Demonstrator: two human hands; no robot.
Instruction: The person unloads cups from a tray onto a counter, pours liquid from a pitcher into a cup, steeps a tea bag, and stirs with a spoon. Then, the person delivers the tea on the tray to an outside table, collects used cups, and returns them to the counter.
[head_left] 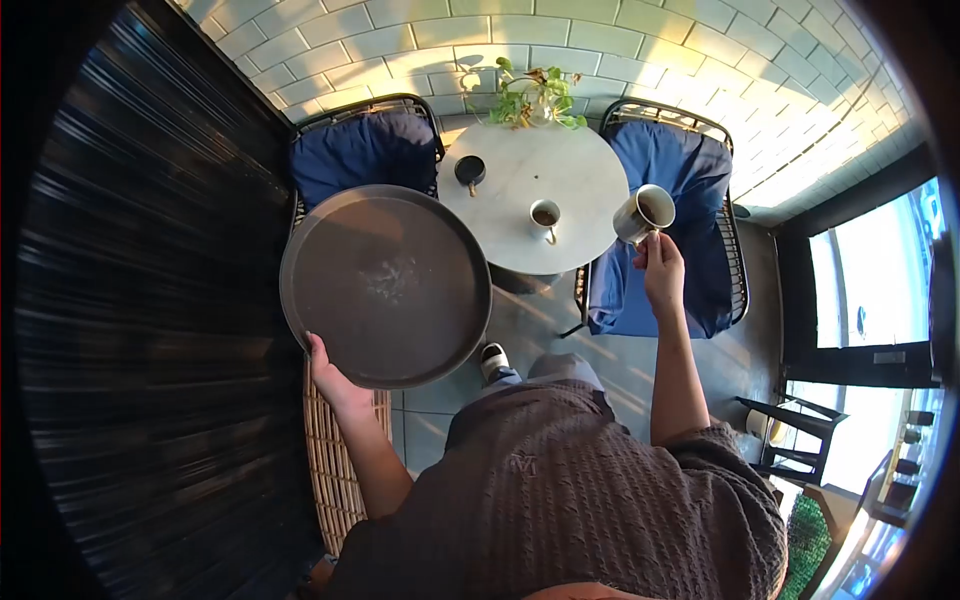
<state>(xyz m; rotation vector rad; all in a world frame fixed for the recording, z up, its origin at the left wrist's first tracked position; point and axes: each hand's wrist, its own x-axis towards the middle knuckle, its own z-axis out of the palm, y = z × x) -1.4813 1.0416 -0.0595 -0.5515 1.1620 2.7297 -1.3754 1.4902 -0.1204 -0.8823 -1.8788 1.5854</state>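
My left hand [332,378] grips the near left rim of a round dark tray [370,290], its thumb on top and the other fingers hidden beneath. Nothing stands on the tray; pale marks show near its middle. In my right hand [662,270] is a white mug [630,218], held by the handle and tilted, with some dark liquid or residue inside. The mug is off the table's right edge, over a blue-cushioned chair. On the round white table [500,240] stand another white mug [545,214] with dark contents and a small black cup or bowl [469,170].
A potted plant [540,98] sits at the table's back by the tiled wall. Blue-cushioned chairs stand left [365,150] and right [665,165] of the table. A black ribbed wall [170,300] runs along the left. A black stool [800,430] is at the right.
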